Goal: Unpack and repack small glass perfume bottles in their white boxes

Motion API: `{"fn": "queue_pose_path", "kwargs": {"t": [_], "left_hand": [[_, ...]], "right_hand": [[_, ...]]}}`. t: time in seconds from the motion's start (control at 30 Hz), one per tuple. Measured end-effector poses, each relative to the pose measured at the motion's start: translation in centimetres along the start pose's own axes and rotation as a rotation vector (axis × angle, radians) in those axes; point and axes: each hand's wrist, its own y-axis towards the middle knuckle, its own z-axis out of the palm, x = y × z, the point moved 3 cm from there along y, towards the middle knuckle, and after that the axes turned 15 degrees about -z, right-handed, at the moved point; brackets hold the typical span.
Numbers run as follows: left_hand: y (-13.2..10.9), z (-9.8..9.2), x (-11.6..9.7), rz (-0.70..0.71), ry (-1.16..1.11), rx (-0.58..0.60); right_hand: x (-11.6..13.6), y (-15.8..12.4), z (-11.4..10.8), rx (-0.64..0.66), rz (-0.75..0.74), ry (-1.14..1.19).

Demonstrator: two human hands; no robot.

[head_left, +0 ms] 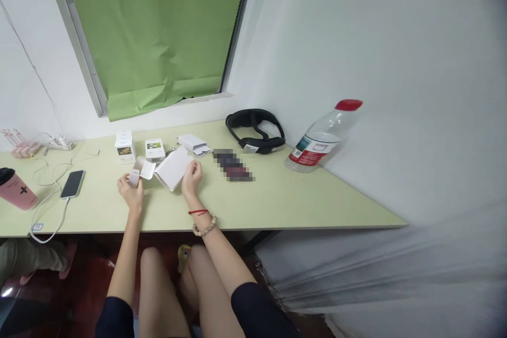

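Observation:
My left hand [131, 190] is closed round a small white box [137, 173] whose flaps stand open, just above the pale green table [253, 206]. In my right hand [192, 175], fingers closed at its right edge, is a larger white sheet or flat piece of packaging [174, 168], tilted over the table. The two white items come close together between my hands; whether they touch is unclear. Just behind them stands a small white box with a green picture [154, 149]. Further left is a stack of white boxes [125, 148]. Another white open carton [194, 144] lies behind my right hand.
A black headset [257, 132] and a large bottle with a red cap [317, 142] stand at the right, near a blurred-out item [233, 165]. At the left are a phone [73, 185] with cable and a pink cup [18, 190]. A person's leg [31, 256] shows below left.

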Motion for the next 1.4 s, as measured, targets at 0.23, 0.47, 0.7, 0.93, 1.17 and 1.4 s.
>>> {"fn": "queue_pose_path", "kwargs": {"t": [0.23, 0.47, 0.7, 0.93, 1.17, 1.4], "left_hand": [[0.3, 0.1, 0.8, -0.307, -0.256, 0.207], [0.4, 0.1, 1.1, -0.288, -0.164, 0.329], [0.6, -0.5, 0.1, -0.358, -0.197, 0.283], [0.7, -0.6, 0.0, -0.484, -0.219, 0.221], [1.7, 0.9, 1.2, -0.499, -0.276, 0.081], [3.6, 4.0, 1.0, -0.276, -0.331, 0.044]], "right_hand": [[-0.1, -1.0, 0.8, 0.365, -0.010, 0.009], [-0.1, -1.7, 1.2, 0.543, 0.047, -0.096], [1.8, -2.1, 0.7, 0.749, 0.002, -0.272], [3.2, -0.9, 0.6, 1.118, 0.013, -0.347], [1.9, 1.0, 2.9, 1.459, 0.221, -0.238], [0.9, 1.0, 5.0, 1.696, 0.495, -0.230]]}}
